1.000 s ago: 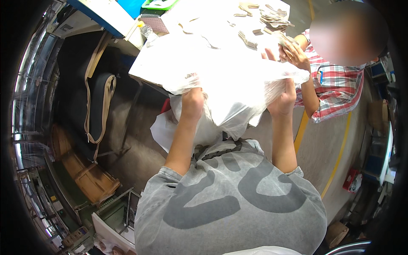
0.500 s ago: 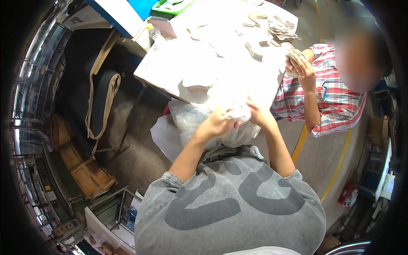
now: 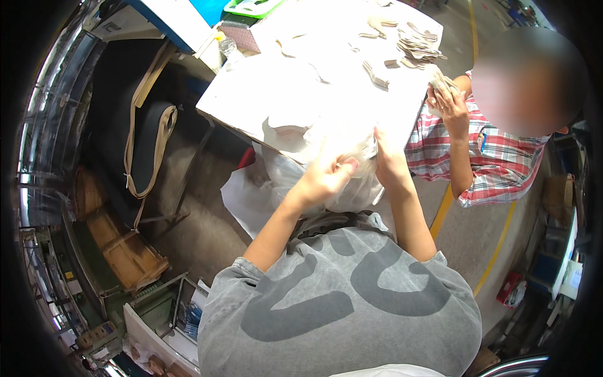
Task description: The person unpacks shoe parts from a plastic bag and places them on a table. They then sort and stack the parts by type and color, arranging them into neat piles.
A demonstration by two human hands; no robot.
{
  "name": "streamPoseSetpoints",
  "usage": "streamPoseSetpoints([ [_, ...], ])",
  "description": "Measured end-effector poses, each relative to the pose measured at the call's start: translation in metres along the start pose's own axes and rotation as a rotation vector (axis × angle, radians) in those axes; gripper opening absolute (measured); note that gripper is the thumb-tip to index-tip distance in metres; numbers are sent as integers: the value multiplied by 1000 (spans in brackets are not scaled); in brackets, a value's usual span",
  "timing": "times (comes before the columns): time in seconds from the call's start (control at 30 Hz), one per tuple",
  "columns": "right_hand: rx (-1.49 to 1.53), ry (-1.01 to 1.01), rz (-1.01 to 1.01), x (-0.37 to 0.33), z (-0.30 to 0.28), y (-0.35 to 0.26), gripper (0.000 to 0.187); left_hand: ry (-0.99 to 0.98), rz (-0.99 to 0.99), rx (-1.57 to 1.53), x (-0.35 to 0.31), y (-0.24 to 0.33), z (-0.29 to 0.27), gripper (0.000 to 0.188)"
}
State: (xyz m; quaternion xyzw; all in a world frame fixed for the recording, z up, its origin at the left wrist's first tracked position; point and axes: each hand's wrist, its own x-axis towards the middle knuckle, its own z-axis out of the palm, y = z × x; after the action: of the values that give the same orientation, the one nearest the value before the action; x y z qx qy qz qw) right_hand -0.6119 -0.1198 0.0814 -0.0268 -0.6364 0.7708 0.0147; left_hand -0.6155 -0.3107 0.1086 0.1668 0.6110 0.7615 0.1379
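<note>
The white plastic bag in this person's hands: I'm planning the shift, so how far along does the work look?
Done: a heap of small flat pieces already lies at the far side of the white table. In hand: the left hand and right hand both grip the white plastic bag at the table's near edge. A co-worker's hands are handling more pieces. Left: loose pieces remain scattered across the table.

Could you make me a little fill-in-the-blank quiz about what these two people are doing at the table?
1. Both of the person's hands, left hand and right hand, grip a crumpled ____ plastic bag.
2. The bag rests at the near edge of the ____ table.
3. The co-worker at the table's right side wears a ____ shirt patterned in red and white.
4. The small flat pieces lie piled at the table's ____ end.

Missing words: white; white; checked; far
</note>
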Motion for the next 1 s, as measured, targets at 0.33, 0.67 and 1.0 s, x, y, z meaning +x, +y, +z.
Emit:
streamPoseSetpoints([
  [0.33,-871,-185,-570,-4,18,-10,45,312,39,409,9,-32,-5,46],
  [0.67,-958,47,-674,-9,30,-4,42,141,58,463,14,-24,-29,20],
  [1.0,-1097,147,-772,-5,37,-12,25,93,-256,-164,12,12,-49,34],
])
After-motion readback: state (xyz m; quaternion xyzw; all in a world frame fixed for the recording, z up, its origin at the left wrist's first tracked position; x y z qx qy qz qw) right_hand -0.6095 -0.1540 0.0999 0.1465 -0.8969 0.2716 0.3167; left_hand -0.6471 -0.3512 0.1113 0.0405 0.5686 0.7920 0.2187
